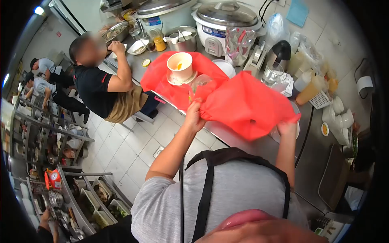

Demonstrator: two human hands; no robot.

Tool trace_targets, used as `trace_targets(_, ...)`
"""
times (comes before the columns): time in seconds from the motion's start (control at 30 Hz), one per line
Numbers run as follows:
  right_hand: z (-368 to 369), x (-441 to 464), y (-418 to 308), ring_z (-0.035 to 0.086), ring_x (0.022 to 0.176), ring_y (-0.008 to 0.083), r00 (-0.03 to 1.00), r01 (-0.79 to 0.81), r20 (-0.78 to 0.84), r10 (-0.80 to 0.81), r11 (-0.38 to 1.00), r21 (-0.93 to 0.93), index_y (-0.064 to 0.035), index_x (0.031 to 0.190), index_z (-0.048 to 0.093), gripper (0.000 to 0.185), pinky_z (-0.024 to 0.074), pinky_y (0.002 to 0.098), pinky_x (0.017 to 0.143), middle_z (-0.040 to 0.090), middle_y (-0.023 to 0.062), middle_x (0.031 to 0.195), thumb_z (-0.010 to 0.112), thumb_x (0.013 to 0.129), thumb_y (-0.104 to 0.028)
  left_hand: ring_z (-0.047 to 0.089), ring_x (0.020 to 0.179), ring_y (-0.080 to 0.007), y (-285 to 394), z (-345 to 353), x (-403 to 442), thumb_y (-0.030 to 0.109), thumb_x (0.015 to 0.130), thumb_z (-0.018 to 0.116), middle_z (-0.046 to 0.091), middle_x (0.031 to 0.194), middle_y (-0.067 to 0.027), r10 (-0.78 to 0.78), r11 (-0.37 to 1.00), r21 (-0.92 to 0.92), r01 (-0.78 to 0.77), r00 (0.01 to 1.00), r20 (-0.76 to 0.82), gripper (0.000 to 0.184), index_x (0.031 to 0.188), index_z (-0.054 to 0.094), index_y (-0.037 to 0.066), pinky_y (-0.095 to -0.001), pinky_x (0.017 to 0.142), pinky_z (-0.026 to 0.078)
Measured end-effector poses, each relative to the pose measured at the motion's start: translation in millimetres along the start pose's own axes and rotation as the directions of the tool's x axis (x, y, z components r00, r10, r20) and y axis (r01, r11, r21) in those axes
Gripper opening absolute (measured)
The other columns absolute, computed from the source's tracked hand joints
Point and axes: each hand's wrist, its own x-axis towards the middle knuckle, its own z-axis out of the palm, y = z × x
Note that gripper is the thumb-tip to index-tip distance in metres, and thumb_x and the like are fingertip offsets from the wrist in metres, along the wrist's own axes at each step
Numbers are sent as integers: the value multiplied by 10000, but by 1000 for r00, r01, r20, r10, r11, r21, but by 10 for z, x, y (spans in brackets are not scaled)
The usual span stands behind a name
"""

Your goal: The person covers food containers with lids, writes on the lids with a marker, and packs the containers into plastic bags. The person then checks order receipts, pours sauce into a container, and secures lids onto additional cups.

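Note:
Stretched between both my hands is a red fabric bag (247,107), creased and held above the table's front edge. My left hand (195,116) is closed around its left end. At the far right end my right hand (287,127) grips its edge, partly blurred. Just beyond my left hand, more red fabric (156,79) lies spread on the steel table. On it stands a white paper bowl (179,66) with some yellow stuff inside, on a pale lid or dish. A clear plastic piece (201,82) lies beside the bowl, partly covered by the bag.
Two rice cookers (214,34) stand along the wall. A foil pouch (239,45), a glass (272,73) and sauce bottles (310,90) are to the right. At the left, a person in a black shirt (91,77) sits by the table; others work behind.

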Motion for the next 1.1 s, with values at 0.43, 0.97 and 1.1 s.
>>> trace_targets(0.43, 890, -112, 175, 511, 770, 110, 916, 397, 232, -326, 809, -433, -57, 924, 443, 164, 429, 262, 705, 516, 28, 863, 520, 788, -107, 367, 1051, -284, 297, 1204, -635, 154, 612, 610, 351, 1072, -173, 432, -149, 618, -772, 511, 743, 616, 1134, 312, 20, -399, 901, 271)
trace_targets(0.97, -270, -62, 590, 499, 755, 224, 721, 399, 377, -581, -97, -912, -33, 845, 478, 293, 403, 301, 678, 498, 114, 790, 488, 580, 92, 489, 872, -126, 167, 802, -312, -66, 670, 543, 538, 888, -57, 154, 404, 767, -499, 863, 481, 259, 890, 449, 34, -265, 777, 387)
trace_targets(1.1, -68, 3, -59, 525, 847, 202, 969, 64, -235, -78, 996, -66, -61, 912, 448, 111, 441, 337, 749, 511, 92, 901, 420, 809, -34, 532, 851, -227, 82, 834, -513, 13, 643, 547, 553, 896, -132, -427, -47, 969, -244, 881, 202, 337, 963, 440, 17, -309, 752, 416)
